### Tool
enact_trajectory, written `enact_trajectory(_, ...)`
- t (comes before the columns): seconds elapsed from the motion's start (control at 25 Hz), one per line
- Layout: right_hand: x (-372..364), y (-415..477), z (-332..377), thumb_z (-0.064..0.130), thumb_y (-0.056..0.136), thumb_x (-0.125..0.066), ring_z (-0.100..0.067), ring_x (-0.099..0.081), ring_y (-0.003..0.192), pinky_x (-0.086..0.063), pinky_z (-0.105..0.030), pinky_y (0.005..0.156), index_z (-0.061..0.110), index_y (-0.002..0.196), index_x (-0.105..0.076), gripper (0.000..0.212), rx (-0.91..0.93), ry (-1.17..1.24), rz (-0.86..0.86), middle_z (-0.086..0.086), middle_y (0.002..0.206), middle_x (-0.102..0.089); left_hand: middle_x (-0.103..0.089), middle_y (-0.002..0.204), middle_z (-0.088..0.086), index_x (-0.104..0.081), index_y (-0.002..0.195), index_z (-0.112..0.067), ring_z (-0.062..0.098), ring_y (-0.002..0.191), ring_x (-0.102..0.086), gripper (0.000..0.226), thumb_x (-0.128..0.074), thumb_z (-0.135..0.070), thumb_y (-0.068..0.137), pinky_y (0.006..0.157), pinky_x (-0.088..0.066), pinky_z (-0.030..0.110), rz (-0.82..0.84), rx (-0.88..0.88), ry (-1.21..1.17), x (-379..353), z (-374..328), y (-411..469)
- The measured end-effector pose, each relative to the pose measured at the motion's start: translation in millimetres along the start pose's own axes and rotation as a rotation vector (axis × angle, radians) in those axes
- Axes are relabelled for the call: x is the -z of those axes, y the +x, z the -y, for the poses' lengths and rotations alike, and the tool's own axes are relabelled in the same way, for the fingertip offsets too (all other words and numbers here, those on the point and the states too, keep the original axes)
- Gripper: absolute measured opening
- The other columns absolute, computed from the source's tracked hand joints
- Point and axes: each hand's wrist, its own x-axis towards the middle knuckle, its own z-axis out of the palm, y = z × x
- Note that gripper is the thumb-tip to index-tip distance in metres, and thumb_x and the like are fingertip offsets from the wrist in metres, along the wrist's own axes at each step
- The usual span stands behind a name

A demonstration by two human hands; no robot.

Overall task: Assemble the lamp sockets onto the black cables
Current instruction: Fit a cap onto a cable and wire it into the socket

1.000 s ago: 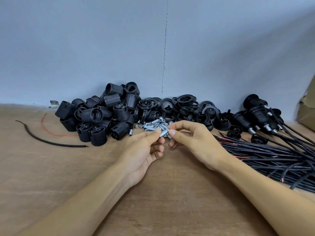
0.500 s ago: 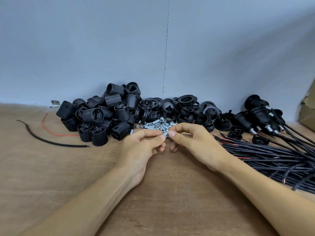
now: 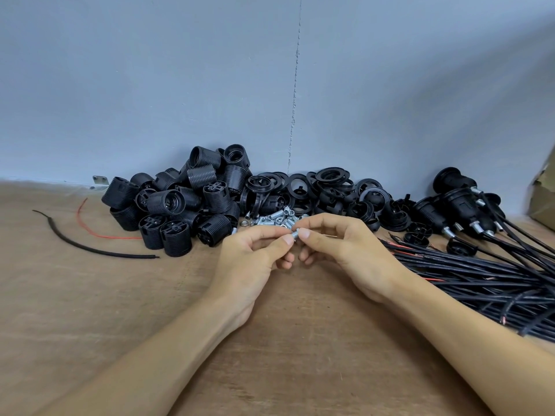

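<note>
Both left hand [image 3: 250,261] and right hand [image 3: 350,250] pinch one threaded metal tube [image 3: 295,235] in narrow grips.

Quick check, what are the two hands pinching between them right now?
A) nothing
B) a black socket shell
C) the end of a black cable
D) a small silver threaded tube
D: the left hand and the right hand pinch a silver threaded tube at their fingertips, just in front of the pile of metal parts; the black cables lie untouched beside the right hand.
</note>
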Motion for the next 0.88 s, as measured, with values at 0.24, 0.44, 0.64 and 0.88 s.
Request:
enact_trajectory(0.24,-5.3,0.3,0.2,0.026,0.097,-0.064,-0.016,-0.061,0.06,-0.052,-0.027,0.058,-0.001,0.085,-0.068,0.03,-0.076,-0.012,-0.021,-0.007,0.074,-0.066,-0.076,0.077,0.006,-0.078,0.088,-0.016,0.013,0.067,-0.07,0.015,-0.077,-0.001,0.085,0.064,-0.055,0.019,-0.029,-0.142,0.179,1.4,0.4,-1.8)
enact_trajectory(0.44,-6.1,-0.6,2.7,0.031,0.095,-0.066,-0.015,-0.055,0.052,-0.045,-0.025,0.05,0.008,0.075,-0.065,0.03,-0.12,-0.015,-0.027,-0.003,0.066,-0.062,-0.074,0.073,-0.006,-0.076,0.084,-0.028,0.008,0.065,-0.069,0.025,-0.078,-0.003,0.085,0.066,-0.054,0.019,-0.058,-0.314,0.393,-1.2,0.2,-5.9)
enact_trajectory(0.64,-7.4,-1.0,2.7,0.03,0.095,-0.065,-0.014,-0.054,0.052,-0.044,-0.025,0.049,0.008,0.078,-0.064,0.028,-0.159,0.04,-0.028,-0.004,0.069,-0.061,-0.073,0.077,-0.021,-0.075,0.082,-0.037,0.002,0.073,-0.069,0.026,-0.079,-0.011,0.085,0.069,-0.05,0.014,-0.116,-0.406,0.535,-4.1,0.1,-8.9)
enact_trajectory(0.88,-6.9,0.6,1.7,0.013,0.094,-0.066,-0.015,-0.063,0.068,-0.056,-0.024,0.066,-0.003,0.101,-0.072,0.018,-0.141,0.223,-0.007,-0.013,0.086,-0.069,-0.076,0.074,-0.005,-0.078,0.088,-0.022,0.013,0.064,-0.071,0.013,-0.076,-0.009,0.088,0.063,-0.056,0.025,-0.103,-0.323,0.385,-1.9,1.5,-5.2)
